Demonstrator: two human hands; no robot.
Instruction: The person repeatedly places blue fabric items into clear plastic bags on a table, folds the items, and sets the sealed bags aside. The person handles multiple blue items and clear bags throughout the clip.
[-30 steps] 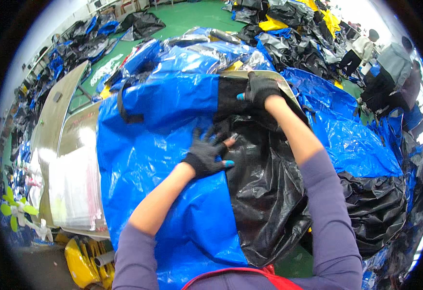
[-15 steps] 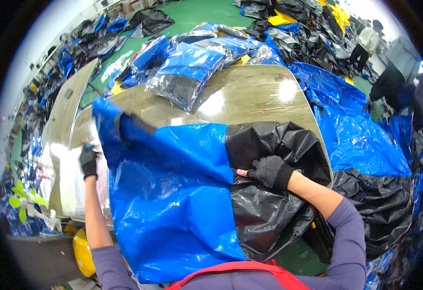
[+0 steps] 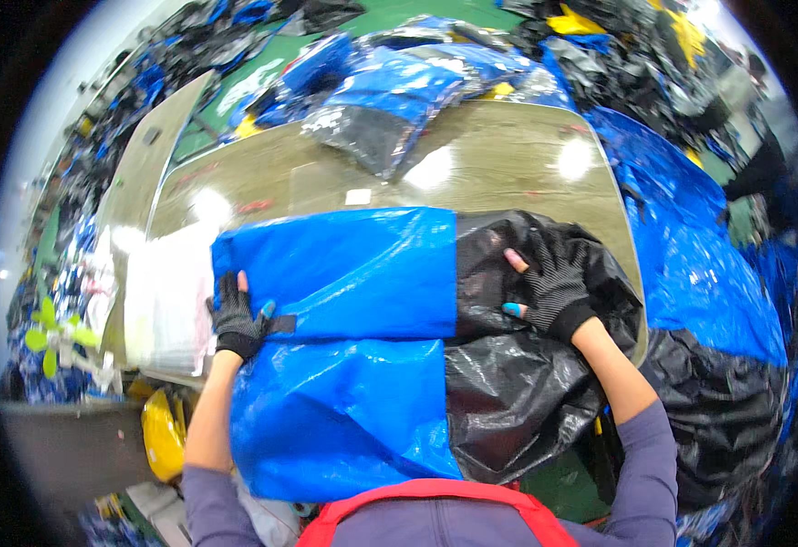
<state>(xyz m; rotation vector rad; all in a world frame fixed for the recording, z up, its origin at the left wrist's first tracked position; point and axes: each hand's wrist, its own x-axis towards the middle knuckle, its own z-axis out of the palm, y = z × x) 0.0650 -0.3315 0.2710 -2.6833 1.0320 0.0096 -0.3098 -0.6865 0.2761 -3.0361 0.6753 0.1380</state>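
A large sheet of blue and black woven plastic (image 3: 353,273) lies across the near side of the table, its blue part on the left and its crumpled black part on the right. My left hand (image 3: 238,317), in a dark dotted glove with some fingertips bare, presses with spread fingers on the blue part's left edge. Beside it shows a short black strap (image 3: 280,324). On the black part my right hand (image 3: 554,287), gloved alike, rests with fingers spread. The sheet's near end hangs toward my body.
Clear-wrapped blue and black packages (image 3: 390,100) are heaped at the table's (image 3: 499,164) far edge. Left of the sheet lies a stack of clear plastic bags (image 3: 166,305). More blue and black sheeting (image 3: 691,264) piles up at the right. A small green-bladed fan (image 3: 52,337) stands at far left.
The lifted left side of the blue sheet now lies flat. My left hand moved right onto its edge; my right hand moved slightly up and right, and its fingers spread.
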